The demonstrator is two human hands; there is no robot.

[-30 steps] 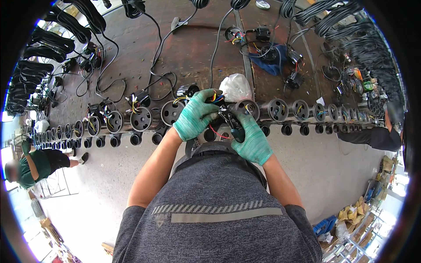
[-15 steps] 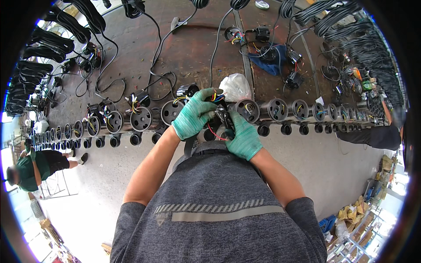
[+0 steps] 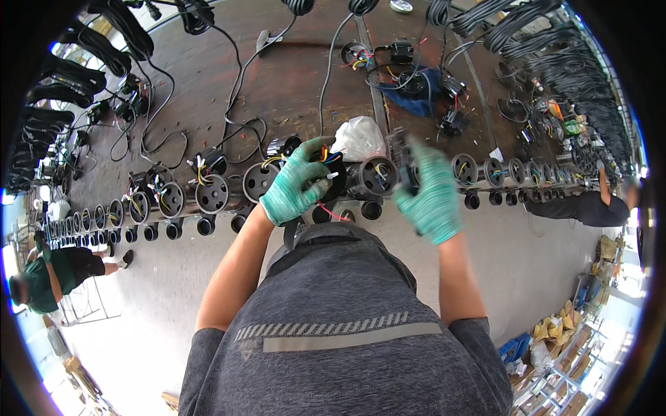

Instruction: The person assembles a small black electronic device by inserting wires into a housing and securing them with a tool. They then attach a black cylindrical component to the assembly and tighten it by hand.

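Observation:
My left hand point(image 3: 297, 182), in a green-and-white glove, is closed on a bunch of coloured wires point(image 3: 331, 157). Red, yellow and blue strands stick out past its fingertips, and a thin red wire point(image 3: 333, 213) hangs below. Beside those fingers is a round black housing point(image 3: 338, 182), partly covered by the hand. My right hand point(image 3: 431, 197), gloved alike and smeared by motion, grips a black plier-like tool point(image 3: 400, 149) over the row of housings. Just left of the tool, an open housing point(image 3: 378, 176) shows wires inside.
A long row of round black housings point(image 3: 211, 194) lines the bench edge. On the dark bench point(image 3: 298, 76) lie a white plastic bag point(image 3: 361, 139), a blue cloth point(image 3: 415, 102), cables and wired parts. Coiled black cables point(image 3: 548, 66) crowd the far sides. Co-workers stand at far left and right.
My right hand has swung right, away from the left, carrying the plier-like tool with it. The left hand stays at the wires. The whole view has shifted slightly.

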